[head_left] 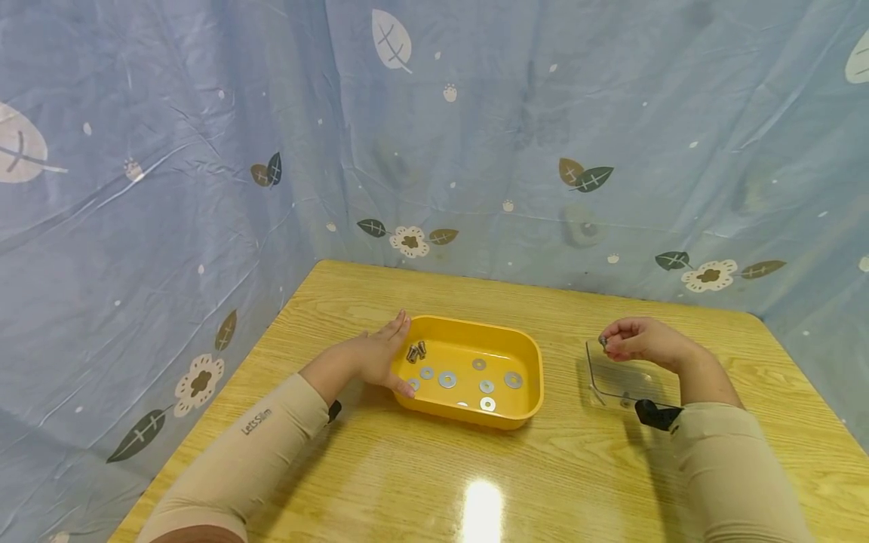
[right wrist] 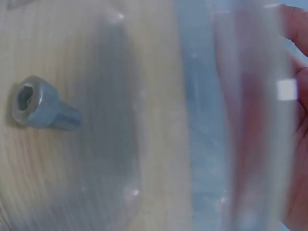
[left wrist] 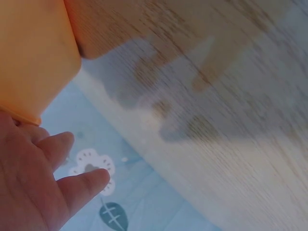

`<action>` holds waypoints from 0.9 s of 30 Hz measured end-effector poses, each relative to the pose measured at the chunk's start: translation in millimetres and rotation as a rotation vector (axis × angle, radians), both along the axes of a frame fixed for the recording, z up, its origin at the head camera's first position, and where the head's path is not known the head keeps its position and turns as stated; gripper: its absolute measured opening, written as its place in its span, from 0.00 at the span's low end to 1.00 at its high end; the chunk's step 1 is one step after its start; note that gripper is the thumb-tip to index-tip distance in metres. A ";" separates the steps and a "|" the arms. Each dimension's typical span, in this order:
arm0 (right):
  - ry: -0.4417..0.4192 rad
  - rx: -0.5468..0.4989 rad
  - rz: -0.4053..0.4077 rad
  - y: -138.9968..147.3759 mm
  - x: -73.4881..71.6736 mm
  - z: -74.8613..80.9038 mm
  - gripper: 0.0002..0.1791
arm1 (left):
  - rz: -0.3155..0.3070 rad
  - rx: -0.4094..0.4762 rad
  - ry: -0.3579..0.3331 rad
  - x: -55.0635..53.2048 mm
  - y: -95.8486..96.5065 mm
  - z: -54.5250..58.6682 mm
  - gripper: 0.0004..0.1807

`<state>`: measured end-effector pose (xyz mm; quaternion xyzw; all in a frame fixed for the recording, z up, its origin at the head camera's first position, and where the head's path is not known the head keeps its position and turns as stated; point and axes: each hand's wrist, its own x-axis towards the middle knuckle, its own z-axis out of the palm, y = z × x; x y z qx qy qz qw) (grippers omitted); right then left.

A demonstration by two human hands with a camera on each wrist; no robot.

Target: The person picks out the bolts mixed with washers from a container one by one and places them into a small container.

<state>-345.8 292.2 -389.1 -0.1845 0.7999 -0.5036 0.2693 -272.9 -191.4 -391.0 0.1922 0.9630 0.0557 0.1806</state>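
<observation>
My left hand (head_left: pixel 376 358) rests on the left end of a yellow tray (head_left: pixel 536 388), thumb over the near rim and fingers spread towards the far corner. In the left wrist view its fingers look nearly straight beside the tray wall (left wrist: pixel 38 57). Flat washers (head_left: pixel 447 379) lie scattered in the tray, and a few bolts (head_left: pixel 413 354) sit together at its left end. On the right, my right hand (head_left: pixel 641 345) pinches a small metal bolt (head_left: pixel 603 342) above the rim of a clear box (head_left: pixel 592 373). A socket-head bolt (right wrist: pixel 43 107) lies inside that box.
The wooden table (head_left: pixel 380 460) carries the tray at its middle and the clear box to the right. A blue patterned curtain (head_left: pixel 475 151) hangs behind and along the left side. Dark straps (head_left: pixel 655 415) sit at the wrists.
</observation>
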 end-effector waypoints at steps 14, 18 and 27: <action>0.011 0.030 -0.008 0.8 -1.8 1.1 0.27 | -0.004 -0.016 -0.005 0.1 0.2 1.8 0.73; 0.021 0.034 -0.016 1.6 -2.6 2.8 0.26 | -0.005 -0.016 -0.006 -0.8 0.1 0.9 0.74; 0.025 0.012 -0.021 1.3 -2.7 8.0 0.22 | -0.007 -0.014 -0.003 -2.1 -0.9 -1.8 0.75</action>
